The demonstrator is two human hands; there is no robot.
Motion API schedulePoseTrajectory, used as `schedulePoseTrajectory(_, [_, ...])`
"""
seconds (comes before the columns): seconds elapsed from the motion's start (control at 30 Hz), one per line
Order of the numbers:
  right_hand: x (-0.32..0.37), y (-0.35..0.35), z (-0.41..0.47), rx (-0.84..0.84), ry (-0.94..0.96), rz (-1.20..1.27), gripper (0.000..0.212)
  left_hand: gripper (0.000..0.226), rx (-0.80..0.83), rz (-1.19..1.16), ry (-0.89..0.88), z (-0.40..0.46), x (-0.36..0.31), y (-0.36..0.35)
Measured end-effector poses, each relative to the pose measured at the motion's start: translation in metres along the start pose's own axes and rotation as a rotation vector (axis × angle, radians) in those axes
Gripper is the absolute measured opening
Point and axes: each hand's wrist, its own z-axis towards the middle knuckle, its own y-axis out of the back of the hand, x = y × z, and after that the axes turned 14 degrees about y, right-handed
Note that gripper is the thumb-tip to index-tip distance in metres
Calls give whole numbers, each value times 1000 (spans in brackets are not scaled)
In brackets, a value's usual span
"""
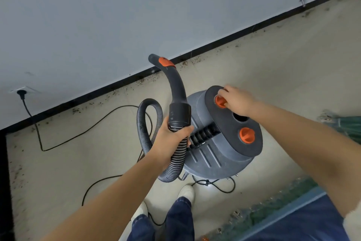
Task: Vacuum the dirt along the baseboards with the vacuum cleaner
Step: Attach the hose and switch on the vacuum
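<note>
Left hand (172, 135) grips hose (176, 154); right fingers (224, 92) on vacuum's knob (219, 102).

No text, label, brand, number or sign can be read anywhere, whether on the vacuum cleaner (218, 135), its hose handle (175, 92), or the wall socket (20, 91); any markings are too blurred.

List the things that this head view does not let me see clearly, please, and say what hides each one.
- Far orange knob on the vacuum cleaner: partly covered by the right hand, so its setting is unreadable.
- Hose section inside the left hand: hidden by the fingers.
- Vacuum base: hidden under its own lid.
- Green item: blurred, cut by the right edge.
- Wall socket: too small for detail.
</note>
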Motion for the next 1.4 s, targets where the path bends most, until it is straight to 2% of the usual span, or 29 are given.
schedulePoseTrajectory(0.07, [5,-4,-14,-61,-206,239,25,34,5,35,-8,0,2,-3])
schedulePoseTrajectory(0.1, [5,-6,-27,-28,-308,317,26,36,6,49,-8,-1,4,-4])
schedulePoseTrajectory(0.17, [2,-16,-57,141,-498,436,50,38,2,61,-5,-1,7,-8])
schedulePoseTrajectory(0.23, [8,-27,-85,232,-612,589,57,39,6,75,5,-2,12,-12])
schedulePoseTrajectory(0.33, [24,-44,-101,167,-699,770,54,42,-12,131,21,-3,19,-19])
schedulePoseTrajectory(0.47, [28,-59,-92,6,-803,827,46,44,-31,180,31,-5,27,-26])
schedulePoseTrajectory(0.53, [27,-62,-86,-71,-860,989,44,44,-26,185,38,-6,29,-26])
schedulePoseTrajectory(0.63, [31,-53,-85,-49,-930,1186,42,42,-20,182,35,-5,27,-28])
schedulePoseTrajectory(0.73, [32,-46,-88,5,-912,1169,33,43,-13,185,33,-2,23,-31])
schedulePoseTrajectory(0.87, [31,-49,-86,42,-847,1017,33,44,-17,205,35,1,19,-31])
schedulePoseTrajectory(0.97, [32,-50,-94,162,-686,590,45,43,-14,181,41,1,18,-29])
schedulePoseTrajectory(1.07, [27,-48,-107,62,-446,293,36,44,-13,180,46,2,17,-27])
schedulePoseTrajectory(1.17, [16,-53,-116,43,-157,229,24,43,-21,197,47,2,15,-29])
schedulePoseTrajectory(1.3, [9,-59,-122,-44,-102,285,23,41,-9,210,42,0,17,-34])
schedulePoseTrajectory(1.4, [12,-60,-120,-65,-122,215,24,43,2,223,42,0,20,-34])
